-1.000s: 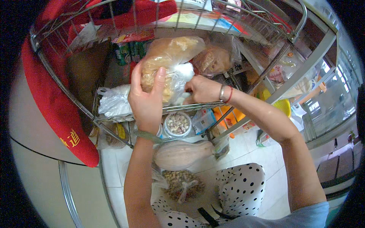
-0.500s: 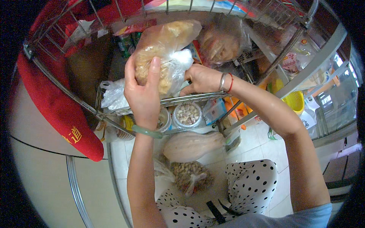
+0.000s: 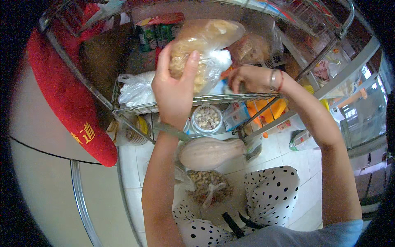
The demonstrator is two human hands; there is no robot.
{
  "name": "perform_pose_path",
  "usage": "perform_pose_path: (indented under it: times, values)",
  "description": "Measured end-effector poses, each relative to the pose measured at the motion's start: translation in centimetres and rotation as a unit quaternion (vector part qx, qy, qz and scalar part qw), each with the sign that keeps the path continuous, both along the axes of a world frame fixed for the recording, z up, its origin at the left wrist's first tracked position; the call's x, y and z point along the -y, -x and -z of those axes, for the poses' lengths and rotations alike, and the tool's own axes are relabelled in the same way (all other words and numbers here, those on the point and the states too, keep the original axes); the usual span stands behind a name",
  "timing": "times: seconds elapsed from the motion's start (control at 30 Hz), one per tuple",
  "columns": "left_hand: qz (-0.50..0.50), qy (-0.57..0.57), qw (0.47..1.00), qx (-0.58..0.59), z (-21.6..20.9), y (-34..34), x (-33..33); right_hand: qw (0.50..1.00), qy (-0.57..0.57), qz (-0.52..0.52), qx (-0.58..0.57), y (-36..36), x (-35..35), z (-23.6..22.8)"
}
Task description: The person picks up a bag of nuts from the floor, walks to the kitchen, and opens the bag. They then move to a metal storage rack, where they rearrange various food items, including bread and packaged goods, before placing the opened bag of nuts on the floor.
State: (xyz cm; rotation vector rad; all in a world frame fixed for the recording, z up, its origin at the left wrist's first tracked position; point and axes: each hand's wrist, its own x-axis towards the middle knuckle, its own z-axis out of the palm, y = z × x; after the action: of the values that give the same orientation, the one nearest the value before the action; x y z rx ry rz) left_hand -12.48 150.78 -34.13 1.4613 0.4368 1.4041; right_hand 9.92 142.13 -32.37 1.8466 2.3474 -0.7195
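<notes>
My left hand (image 3: 175, 90) is closed around a clear plastic bag of yellowish-tan food (image 3: 212, 33) and holds it above the wire rack's lower shelf. The bag's bunched white part (image 3: 222, 59) points toward my right hand (image 3: 252, 79). That hand reaches over the shelf's front rail, its fingers bent downward and blurred. Whether anything is between them cannot be made out. Behind it lies another clear bag with brownish contents (image 3: 250, 48). A white plastic bag (image 3: 138, 92) rests on the shelf, left of my left hand.
Below the rail (image 3: 201, 100) stands a round tub of garlic-like pieces (image 3: 207, 118). A pale gourd (image 3: 212, 153) and a bag of small brown things (image 3: 210, 187) lie on the tiled floor before my knees. Red cloth (image 3: 76, 99) hangs at left; green cans (image 3: 154, 37) stand behind.
The view has shifted. My right hand has drawn back to the right, away from the tan-food bag. My left hand keeps its hold on that bag, and more green cans show behind it.
</notes>
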Motion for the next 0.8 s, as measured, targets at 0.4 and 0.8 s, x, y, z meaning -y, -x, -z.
perform_pose_path:
  times: [0.4,0.8]
  values:
    - [-0.031,0.002,1.0,0.005,-0.1,0.6,-0.2,0.973,-0.206,0.077,-0.074,4.4,-2.2,-1.6]
    - [-0.048,-0.004,0.999,-0.007,-0.1,0.2,0.1,0.997,-0.034,0.062,-0.017,0.0,0.7,0.0]
